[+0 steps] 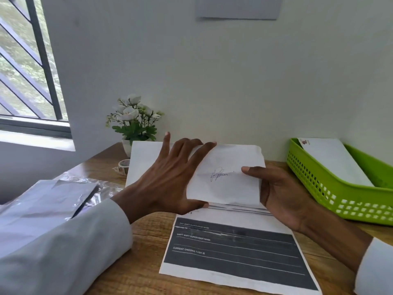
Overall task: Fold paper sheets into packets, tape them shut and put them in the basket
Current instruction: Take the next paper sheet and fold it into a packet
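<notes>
Above the bench [148,248], both hands grip folded packet [225,177]: left hand [170,179] pinches its left edge, right hand [280,194] its right, probably squaring folds before taping; basket [331,188] near right.

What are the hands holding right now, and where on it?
Both hold the folded paper: left hand at its left edge, right hand at its right edge, thumb on top.
</notes>
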The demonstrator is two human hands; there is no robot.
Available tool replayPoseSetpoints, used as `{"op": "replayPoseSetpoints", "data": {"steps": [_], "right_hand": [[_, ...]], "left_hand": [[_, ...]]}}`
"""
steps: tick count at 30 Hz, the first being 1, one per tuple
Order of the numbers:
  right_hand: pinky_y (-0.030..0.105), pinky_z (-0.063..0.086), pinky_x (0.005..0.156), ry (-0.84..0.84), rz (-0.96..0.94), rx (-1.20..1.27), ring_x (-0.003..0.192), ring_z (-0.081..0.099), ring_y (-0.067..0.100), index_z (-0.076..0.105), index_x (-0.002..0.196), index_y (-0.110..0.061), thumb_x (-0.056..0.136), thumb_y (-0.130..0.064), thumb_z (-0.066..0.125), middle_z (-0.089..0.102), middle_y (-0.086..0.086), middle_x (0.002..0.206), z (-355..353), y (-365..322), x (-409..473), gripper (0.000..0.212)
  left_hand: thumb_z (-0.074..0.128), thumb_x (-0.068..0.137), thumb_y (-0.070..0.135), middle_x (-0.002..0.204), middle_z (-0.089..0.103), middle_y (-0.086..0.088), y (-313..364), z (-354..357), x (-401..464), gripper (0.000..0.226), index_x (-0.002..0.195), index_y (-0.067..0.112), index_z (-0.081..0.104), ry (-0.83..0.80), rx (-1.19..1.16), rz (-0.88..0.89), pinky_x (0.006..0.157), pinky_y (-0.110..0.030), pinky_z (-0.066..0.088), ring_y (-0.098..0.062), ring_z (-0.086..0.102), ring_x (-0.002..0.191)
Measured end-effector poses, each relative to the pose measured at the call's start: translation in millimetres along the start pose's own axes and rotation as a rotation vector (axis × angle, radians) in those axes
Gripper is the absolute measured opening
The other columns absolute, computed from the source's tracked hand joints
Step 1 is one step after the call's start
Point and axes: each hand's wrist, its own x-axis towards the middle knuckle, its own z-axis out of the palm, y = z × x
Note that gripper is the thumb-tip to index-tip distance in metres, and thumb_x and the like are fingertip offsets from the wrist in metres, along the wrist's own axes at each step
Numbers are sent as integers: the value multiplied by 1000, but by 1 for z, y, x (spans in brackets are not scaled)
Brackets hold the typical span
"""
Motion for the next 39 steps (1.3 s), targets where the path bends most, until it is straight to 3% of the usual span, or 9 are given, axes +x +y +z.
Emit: {"op": "replayPoseSetpoints", "data": {"steps": [6,11,16,21,25,29,32,36,39], "right_hand": [[50,50,98,-50,83,-47,112,66,31,64,123,-13,77,-9,69,72,12,117,7,-4,-6,46],[53,49,99,-61,171,53,111,66,33,66,123,-7,84,-12,60,70,16,120,5,-6,-7,40],[33,59,76,-48,138,96,89,71,26,68,120,-3,74,-17,67,72,14,113,-2,-11,-6,48],[33,57,83,-96,78,63,98,70,25,68,120,-4,58,-23,83,70,15,120,-7,-9,-1,66],[34,55,89,-72,5,38,105,66,29,67,120,-1,78,-14,66,69,18,120,-8,-10,4,44],[29,59,64,11,-84,-35,74,70,17,71,105,-4,76,-11,63,76,7,90,-15,-12,7,31],[32,58,66,59,-102,-81,70,67,21,71,99,-4,75,-12,65,72,9,82,-24,-10,10,27],[35,61,74,178,-203,-485,76,72,26,74,97,-5,82,-11,71,77,12,87,-43,1,16,16],[39,57,87,91,-285,-1130,93,70,9,74,103,-25,75,-52,72,76,-8,101,-52,11,19,40]], "left_hand": [[56,66,82,145,32,-9,3,5,-1,114,151,24,6,53,-34,84,115,-67,5,-29,28,138],[54,56,92,150,29,-9,4,3,-4,128,153,19,11,67,-55,95,115,-66,5,-28,24,143],[53,61,90,149,30,-6,-1,5,-5,123,153,18,12,61,-59,56,114,-68,4,-27,27,141],[57,69,77,140,41,-6,-7,8,-5,109,151,16,20,109,-31,39,113,-69,10,-25,36,131],[57,69,76,138,44,-5,-15,9,-6,104,149,16,26,97,2,27,112,-69,13,-24,39,128],[58,70,75,137,47,-5,-26,11,-7,100,146,18,30,78,-1,7,110,-70,18,-24,44,126],[59,69,73,135,48,-3,-31,12,-10,97,144,18,32,73,-26,-12,110,-69,21,-23,46,123],[60,69,72,134,48,-1,-33,11,-11,95,143,19,33,71,-78,-25,109,-68,24,-22,47,121],[60,70,72,134,48,0,-35,11,-13,94,143,20,34,59,-107,-16,110,-67,24,-21,48,121]]}}
